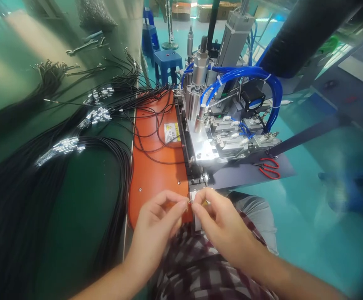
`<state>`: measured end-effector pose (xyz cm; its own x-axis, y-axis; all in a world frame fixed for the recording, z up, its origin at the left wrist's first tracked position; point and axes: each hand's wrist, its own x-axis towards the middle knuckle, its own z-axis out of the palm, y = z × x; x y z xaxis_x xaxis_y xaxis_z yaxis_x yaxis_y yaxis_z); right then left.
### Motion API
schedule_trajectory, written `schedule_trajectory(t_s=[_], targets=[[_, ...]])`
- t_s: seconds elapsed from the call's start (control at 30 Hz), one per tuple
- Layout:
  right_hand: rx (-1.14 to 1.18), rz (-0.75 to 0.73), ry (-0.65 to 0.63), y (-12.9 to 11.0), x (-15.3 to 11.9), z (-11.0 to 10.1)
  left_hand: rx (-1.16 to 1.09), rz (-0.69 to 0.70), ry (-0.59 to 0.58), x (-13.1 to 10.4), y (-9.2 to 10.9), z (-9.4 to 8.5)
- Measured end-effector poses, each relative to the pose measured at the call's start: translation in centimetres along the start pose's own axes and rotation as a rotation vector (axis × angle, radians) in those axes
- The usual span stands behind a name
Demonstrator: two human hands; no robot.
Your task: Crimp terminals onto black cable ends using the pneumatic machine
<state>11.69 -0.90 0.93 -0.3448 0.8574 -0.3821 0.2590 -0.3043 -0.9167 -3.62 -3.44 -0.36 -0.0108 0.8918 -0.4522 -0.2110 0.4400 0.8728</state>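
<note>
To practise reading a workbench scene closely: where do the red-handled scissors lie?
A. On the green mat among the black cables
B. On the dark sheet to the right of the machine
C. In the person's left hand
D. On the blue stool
B: the red-handled scissors rest on the dark sheet right of the machine, away from the black cables, while the left hand and right hand pinch something small.

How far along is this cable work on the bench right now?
Done, it seems: several black cable bundles on the green bench already carry metal end pieces. In hand: the left hand and right hand pinch something tiny between their fingertips by the orange panel, in front of the machine. Left: cannot tell how many cables remain.
</note>
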Motion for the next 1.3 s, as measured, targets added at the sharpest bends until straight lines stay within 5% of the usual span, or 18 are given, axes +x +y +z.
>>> schedule_trajectory(t_s=[0.17,0.4,0.6,0.8,1.3], targets=[[0.28,0.174,-0.21,-0.5,0.5,-0.5,-0.039,0.046,-0.041,0.1,0.2,-0.2],[0.123,0.078,-0.049,0.1,-0.4,-0.1,-0.04,-0.123,-0.106,0.6,0.4,-0.2],[0.144,0.197,-0.131,-0.4,0.0,-0.9,0.066,-0.065,-0.087,0.5,0.3,-0.3],[0.055,0.002,0.03,0.2,-0.3,-1.6,0.1,-0.039,-0.129,0.5,0.3,0.0],[0.161,0.046,-0.05,1.2,-0.1,-1.7,0.073,-0.074,-0.183,0.5,0.6,0.1]])
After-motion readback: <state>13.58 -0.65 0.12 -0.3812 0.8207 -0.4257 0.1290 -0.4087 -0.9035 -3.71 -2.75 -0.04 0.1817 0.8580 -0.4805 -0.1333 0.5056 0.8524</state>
